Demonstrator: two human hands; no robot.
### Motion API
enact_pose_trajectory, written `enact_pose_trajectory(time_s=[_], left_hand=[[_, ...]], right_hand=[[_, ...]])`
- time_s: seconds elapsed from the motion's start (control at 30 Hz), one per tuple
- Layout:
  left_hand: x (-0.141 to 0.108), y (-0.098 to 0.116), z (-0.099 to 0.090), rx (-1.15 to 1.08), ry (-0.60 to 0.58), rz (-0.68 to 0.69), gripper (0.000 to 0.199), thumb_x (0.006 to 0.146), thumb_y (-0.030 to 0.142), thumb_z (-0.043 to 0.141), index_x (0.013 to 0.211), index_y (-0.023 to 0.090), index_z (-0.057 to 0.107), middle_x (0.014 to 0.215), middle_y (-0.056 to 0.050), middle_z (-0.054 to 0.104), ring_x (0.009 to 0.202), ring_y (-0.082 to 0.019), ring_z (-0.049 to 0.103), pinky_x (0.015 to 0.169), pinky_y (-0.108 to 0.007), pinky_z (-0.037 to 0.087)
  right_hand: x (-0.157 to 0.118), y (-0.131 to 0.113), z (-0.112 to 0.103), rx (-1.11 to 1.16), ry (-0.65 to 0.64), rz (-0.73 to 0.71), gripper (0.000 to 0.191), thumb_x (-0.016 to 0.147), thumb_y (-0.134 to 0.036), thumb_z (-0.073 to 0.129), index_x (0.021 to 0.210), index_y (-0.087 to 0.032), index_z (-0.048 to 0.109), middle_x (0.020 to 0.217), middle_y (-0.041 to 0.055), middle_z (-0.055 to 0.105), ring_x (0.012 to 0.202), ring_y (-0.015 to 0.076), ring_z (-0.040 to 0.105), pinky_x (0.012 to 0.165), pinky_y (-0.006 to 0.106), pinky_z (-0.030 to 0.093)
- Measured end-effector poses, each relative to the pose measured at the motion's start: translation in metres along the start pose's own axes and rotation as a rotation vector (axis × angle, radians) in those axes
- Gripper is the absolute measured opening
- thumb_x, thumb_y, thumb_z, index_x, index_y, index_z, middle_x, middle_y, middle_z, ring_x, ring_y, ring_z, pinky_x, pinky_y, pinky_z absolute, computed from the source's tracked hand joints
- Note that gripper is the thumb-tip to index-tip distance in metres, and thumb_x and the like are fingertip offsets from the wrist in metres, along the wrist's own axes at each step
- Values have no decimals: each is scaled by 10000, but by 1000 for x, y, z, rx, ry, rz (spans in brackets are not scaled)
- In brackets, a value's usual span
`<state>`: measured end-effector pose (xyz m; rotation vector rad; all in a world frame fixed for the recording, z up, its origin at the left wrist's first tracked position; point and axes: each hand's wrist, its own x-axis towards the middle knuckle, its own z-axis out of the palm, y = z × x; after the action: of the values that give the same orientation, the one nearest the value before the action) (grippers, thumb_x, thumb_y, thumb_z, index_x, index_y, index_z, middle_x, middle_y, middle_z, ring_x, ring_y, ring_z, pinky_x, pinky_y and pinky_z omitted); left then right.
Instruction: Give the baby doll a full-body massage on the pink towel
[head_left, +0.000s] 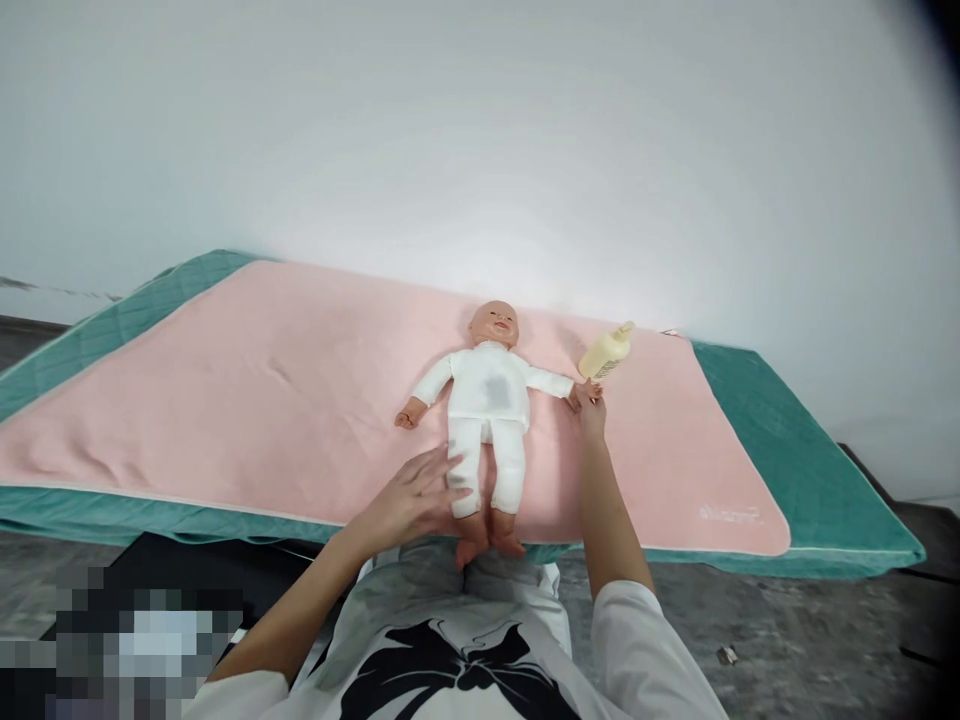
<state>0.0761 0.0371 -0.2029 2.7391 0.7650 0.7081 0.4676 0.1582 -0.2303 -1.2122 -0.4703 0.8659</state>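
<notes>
At the left of the frame, a green quilted cover (202, 278) is seen beneath a large pale-pink mat (300, 360), by which most of it is covered. Just left of the lower centre, the left hand (409, 497) is held with its fingers spread, nothing grasped, over the edge of the mat and against the trouser leg of a bald baby doll in white fabric clothing (491, 385). In the centre of the frame, the doll is laid face up on the mat, its head toward the wall (465, 130) and its bare feet by the near edge; a grey patch is shown on its chest. Right of centre, the doll's hand is grasped by the fingers of the right hand (592, 402). Just above that hand, a pale-yellow plastic pump bottle (604, 354) is seen lying tilted on the mat.
</notes>
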Motion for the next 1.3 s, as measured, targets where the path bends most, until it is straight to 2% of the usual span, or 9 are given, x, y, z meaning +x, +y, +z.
enact_pose_trajectory(time_s=[0.2, 0.33, 0.4, 0.5, 0.63, 0.8, 0.97, 1.1, 1.3], left_hand=[[4, 18, 43, 94, 44, 98, 312, 833, 241, 681, 1142, 280, 674, 1436, -101, 529, 1427, -322, 341, 1141, -596, 306], [2, 16, 53, 44, 118, 77, 260, 845, 256, 655, 1103, 287, 673, 1305, -76, 631, 1350, -292, 451, 1152, -596, 284], [3, 11, 50, -68, 176, 54, 345, 836, 366, 664, 1168, 276, 638, 1246, -85, 660, 1306, -288, 499, 1150, -587, 294], [15, 3, 35, -307, 386, -74, 570, 800, 586, 624, 1250, 240, 566, 1210, -123, 658, 1226, -317, 567, 1103, -595, 359], [61, -12, -5, -510, 651, -350, 637, 809, 697, 515, 1200, 196, 554, 1097, -140, 677, 1058, -321, 642, 930, -528, 498], [151, -41, -54, -474, 444, -566, 537, 910, 645, 396, 970, 170, 639, 777, -37, 658, 718, -191, 609, 659, -316, 476], [220, -66, -50, -365, 90, -610, 579, 910, 642, 382, 826, 160, 693, 803, -84, 696, 803, -253, 649, 700, -334, 450], [241, -76, -32, -218, -104, -673, 548, 905, 627, 404, 900, 162, 694, 985, -133, 718, 926, -281, 661, 760, -342, 451], [243, -74, -21, -62, -115, -711, 501, 938, 570, 400, 1056, 172, 680, 1188, -146, 658, 1044, -276, 644, 853, -343, 463]], right_hand=[[-5, 2, 4, -4, 25, -10, 414, 642, -332, 747, 981, -197, 551, 980, 25, 674, 886, 165, 696, 769, 313, 606], [-9, -3, 5, -9, 54, 9, 400, 633, -320, 747, 959, -203, 545, 985, 18, 666, 894, 153, 687, 779, 311, 597], [-12, -9, 7, 0, 63, 2, 425, 627, -324, 759, 977, -214, 544, 1064, 31, 657, 946, 161, 677, 795, 324, 594], [-19, -23, 17, 6, 14, -90, 481, 643, -345, 766, 1052, -239, 535, 1231, 52, 610, 1069, 180, 643, 856, 364, 579], [-36, -41, 41, -82, -87, -358, 520, 678, -324, 764, 1137, -224, 543, 1283, 91, 589, 1171, 211, 597, 966, 404, 520], [-72, -45, 70, -334, -389, -672, 377, 799, -293, 682, 1163, -232, 605, 1192, 83, 631, 1142, 215, 601, 999, 438, 507], [-99, -28, 81, -691, -622, -955, 290, 904, -222, 542, 1158, -290, 665, 1166, 72, 643, 1158, 222, 584, 1032, 440, 495], [-103, -15, 82, -838, -691, -1023, 330, 927, -181, 490, 1170, -303, 677, 1133, 82, 640, 1148, 235, 574, 1019, 436, 511], [-107, -14, 79, -961, -747, -1113, 406, 911, -128, 485, 1255, -292, 626, 1142, 87, 610, 1140, 233, 563, 992, 417, 539]])
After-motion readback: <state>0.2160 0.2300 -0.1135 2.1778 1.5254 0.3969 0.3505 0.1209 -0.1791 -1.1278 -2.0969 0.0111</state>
